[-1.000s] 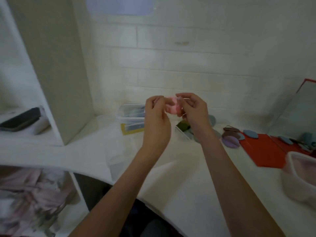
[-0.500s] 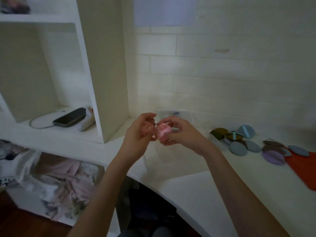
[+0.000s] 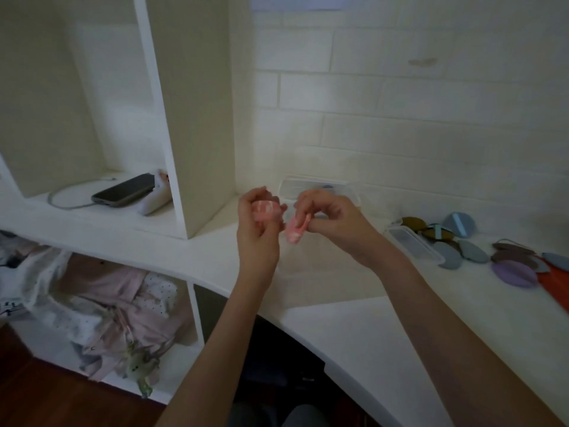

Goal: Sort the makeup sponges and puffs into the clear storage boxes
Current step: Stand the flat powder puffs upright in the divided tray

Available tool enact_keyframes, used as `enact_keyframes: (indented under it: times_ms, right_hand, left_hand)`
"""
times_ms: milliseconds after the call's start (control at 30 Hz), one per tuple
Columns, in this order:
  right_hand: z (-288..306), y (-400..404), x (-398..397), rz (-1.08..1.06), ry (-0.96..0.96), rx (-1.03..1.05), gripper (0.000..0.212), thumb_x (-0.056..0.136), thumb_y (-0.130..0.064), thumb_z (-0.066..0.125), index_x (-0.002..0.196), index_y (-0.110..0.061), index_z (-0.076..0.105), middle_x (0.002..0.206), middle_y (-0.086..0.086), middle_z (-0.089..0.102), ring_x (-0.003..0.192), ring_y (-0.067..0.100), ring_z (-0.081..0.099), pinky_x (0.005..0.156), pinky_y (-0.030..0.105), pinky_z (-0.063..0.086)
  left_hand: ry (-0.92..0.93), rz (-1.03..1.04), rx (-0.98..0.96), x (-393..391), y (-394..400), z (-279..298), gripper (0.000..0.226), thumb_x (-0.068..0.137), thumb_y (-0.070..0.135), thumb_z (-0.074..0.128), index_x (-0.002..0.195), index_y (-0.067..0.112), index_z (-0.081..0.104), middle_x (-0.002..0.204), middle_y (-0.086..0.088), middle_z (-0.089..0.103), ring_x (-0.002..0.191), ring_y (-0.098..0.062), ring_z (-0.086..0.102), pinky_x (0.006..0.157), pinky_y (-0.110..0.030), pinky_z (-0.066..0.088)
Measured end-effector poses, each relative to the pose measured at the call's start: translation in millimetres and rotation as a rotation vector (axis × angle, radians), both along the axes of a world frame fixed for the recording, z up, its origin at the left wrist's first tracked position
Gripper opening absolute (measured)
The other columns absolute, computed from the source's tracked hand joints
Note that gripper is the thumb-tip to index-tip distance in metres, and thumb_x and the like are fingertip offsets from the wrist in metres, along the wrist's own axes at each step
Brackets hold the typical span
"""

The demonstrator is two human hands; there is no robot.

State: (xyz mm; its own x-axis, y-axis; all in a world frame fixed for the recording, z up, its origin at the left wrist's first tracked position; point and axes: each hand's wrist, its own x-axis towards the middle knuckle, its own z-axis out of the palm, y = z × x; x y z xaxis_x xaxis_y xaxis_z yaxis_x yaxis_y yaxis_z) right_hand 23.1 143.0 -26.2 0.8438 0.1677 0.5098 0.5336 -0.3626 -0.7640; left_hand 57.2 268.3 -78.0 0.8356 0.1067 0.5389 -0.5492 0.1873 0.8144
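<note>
My left hand (image 3: 257,232) holds a pink marbled sponge (image 3: 266,211) in its curled fingers above the white counter. My right hand (image 3: 331,221) pinches a second pink sponge (image 3: 295,232) just to the right of it. Behind the hands, against the wall, stands a clear storage box (image 3: 311,188); another clear box (image 3: 311,272) lies on the counter below my hands, faint. A clear lid (image 3: 414,245) lies to the right. Beyond it are several puffs: olive (image 3: 414,223), grey-blue (image 3: 451,258) and purple (image 3: 512,272).
A white shelf unit stands at the left with a phone (image 3: 124,191) and cable in one cubby and bundled clothes (image 3: 101,306) below. A red mat (image 3: 554,285) lies at the right edge. The counter's curved front edge (image 3: 295,322) runs below my arms.
The one pink lump between my hands has come apart into two sponges, one in each hand. The view has swung left and down, bringing the shelf and phone in.
</note>
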Motion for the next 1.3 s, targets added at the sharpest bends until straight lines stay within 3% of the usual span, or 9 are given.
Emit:
enact_keyframes:
  times_ms: [100,200,300,467,633,767,967,1133,1300]
  right_hand:
    - [-4.3,-2.3,-0.1,0.066,0.088,-0.012,0.031,0.065,0.014,0.05,0.063,-0.014,0.062,0.067,0.011,0.062,0.061,0.015,0.062,0.06,0.017,0.042]
    - [-5.3,-2.4,-0.4,0.098,0.1,-0.161,0.032,0.065,0.009,0.053,0.065,-0.019,0.068,0.072,0.002,0.064,0.066,0.023,0.065,0.063,0.027,0.048]
    - [-4.6,0.4,-0.9,0.074,0.099,-0.348,0.038,0.068,0.01,0.058,0.071,-0.026,0.071,0.079,-0.005,0.062,0.077,0.028,0.061,0.059,0.01,0.038]
    - [3.0,3.5,-5.1,0.05,0.146,-0.506,0.024,0.072,0.009,0.06,0.08,-0.014,0.057,0.079,-0.004,0.065,0.076,0.014,0.06,0.057,0.007,0.039]
    - [2.4,7.3,-1.7,0.008,0.146,-0.744,0.029,0.072,0.003,0.063,0.067,-0.026,0.06,0.08,-0.013,0.054,0.08,0.009,0.055,0.061,0.008,0.037]
    - [0.0,2.9,-0.4,0.015,0.204,-0.592,0.023,0.074,0.002,0.066,0.078,-0.019,0.06,0.077,-0.005,0.065,0.071,0.005,0.056,0.064,0.006,0.04]
    - [0.9,-3.9,2.2,0.011,0.261,-0.368,0.026,0.076,-0.002,0.074,0.072,-0.018,0.054,0.074,0.003,0.07,0.071,0.007,0.067,0.07,0.014,0.05]
    - [6.0,-4.7,2.3,-0.134,0.133,-0.021,0.026,0.078,-0.008,0.075,0.09,-0.012,0.052,0.083,0.009,0.062,0.062,0.015,0.059,0.065,0.033,0.053]
    - [-3.0,15.1,1.7,-0.145,0.144,-0.103,0.036,0.078,-0.021,0.076,0.105,-0.023,0.053,0.096,0.006,0.063,0.069,0.025,0.064,0.07,0.032,0.056]
  left_hand:
    - [0.007,0.145,-0.196,-3.6,-9.5,-8.5,0.026,0.094,0.001,0.048,0.118,0.013,0.049,0.113,-0.014,0.058,0.098,-0.021,0.065,0.067,-0.021,0.054]
    - [0.006,0.198,-0.168,-3.1,-11.9,-10.4,0.03,0.093,-0.002,0.045,0.118,0.014,0.052,0.115,-0.015,0.057,0.098,-0.019,0.064,0.065,-0.016,0.052]
    - [-0.001,0.206,-0.116,-1.3,-10.3,-13.0,0.031,0.093,0.0,0.046,0.12,0.014,0.053,0.116,-0.014,0.058,0.102,-0.019,0.064,0.076,-0.023,0.055]
    - [-0.048,0.249,-0.123,-7.6,-9.4,-14.4,0.036,0.091,-0.004,0.044,0.122,0.011,0.052,0.116,-0.014,0.057,0.105,-0.021,0.06,0.083,-0.029,0.054]
    - [-0.02,0.213,-0.166,-9.6,-10.8,-12.0,0.054,0.089,-0.011,0.044,0.137,0.013,0.041,0.117,0.015,0.05,0.101,0.002,0.056,0.086,-0.022,0.05]
    - [-0.013,0.173,-0.155,-13.4,-9.9,-10.3,0.05,0.089,-0.01,0.048,0.135,0.01,0.044,0.118,-0.001,0.056,0.087,0.009,0.059,0.081,-0.012,0.045]
    - [-0.029,0.032,-0.212,-11.4,-8.5,-11.5,0.045,0.089,-0.012,0.047,0.127,0.012,0.053,0.114,-0.01,0.059,0.105,-0.025,0.06,0.082,-0.027,0.053]
    - [-0.044,-0.036,-0.232,-11.8,-7.5,-13.4,0.039,0.092,0.003,0.051,0.128,0.017,0.055,0.112,-0.005,0.062,0.109,-0.031,0.059,0.093,-0.048,0.051]
    - [-0.044,-0.058,-0.222,-16.9,-9.1,-11.3,0.037,0.096,0.019,0.041,0.132,0.022,0.05,0.122,-0.005,0.063,0.114,-0.019,0.06,0.088,-0.029,0.051]
